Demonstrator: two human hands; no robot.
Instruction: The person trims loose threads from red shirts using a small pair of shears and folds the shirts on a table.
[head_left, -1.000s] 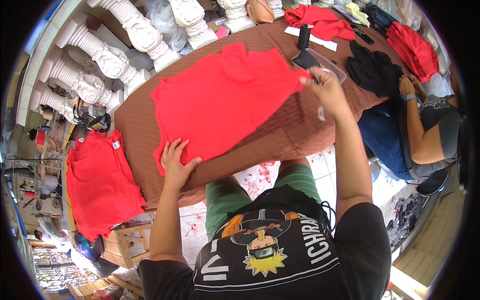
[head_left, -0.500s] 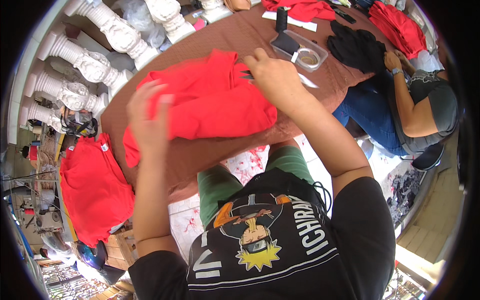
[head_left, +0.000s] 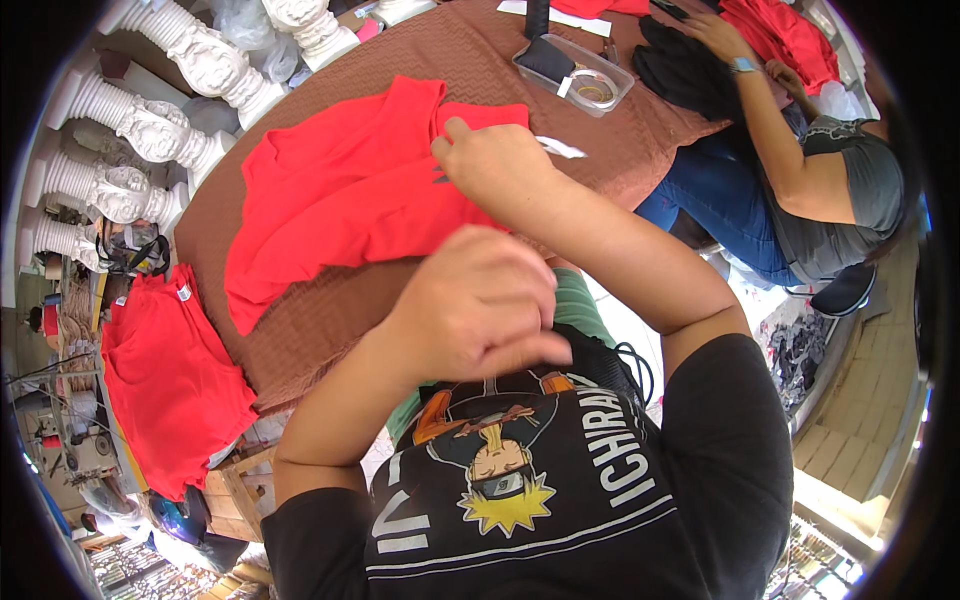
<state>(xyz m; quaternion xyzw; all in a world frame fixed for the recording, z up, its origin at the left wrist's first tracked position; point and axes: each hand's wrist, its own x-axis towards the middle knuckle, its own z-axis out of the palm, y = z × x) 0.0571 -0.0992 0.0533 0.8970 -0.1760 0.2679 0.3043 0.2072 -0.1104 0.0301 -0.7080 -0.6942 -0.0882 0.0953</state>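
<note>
A red garment (head_left: 340,190) lies loosely spread across the brown-covered table in front of me. Over its right part, my right hand (head_left: 490,160) is closed around small scissors (head_left: 440,177); only the dark tips of their blades show beyond the fingers. My left hand (head_left: 480,300) is in the air between the table edge and my torso, off the garment. Its fingers are curled in, with the thumb pointing right. Whatever it may hold is hidden.
Beyond my right hand stands a clear plastic box (head_left: 610,92) with a black item and a roll of tape. More red garments (head_left: 175,380) are piled at the left. White ornate columns (head_left: 150,130) line the far left. A co-worker (head_left: 810,190) sits at the right, by black cloth (head_left: 685,75).
My left hand has come off the garment toward my body, its fingers curling. The red garment now lies flatter. My right hand, with the scissors, has shifted slightly left. The co-worker's arm has reached forward.
</note>
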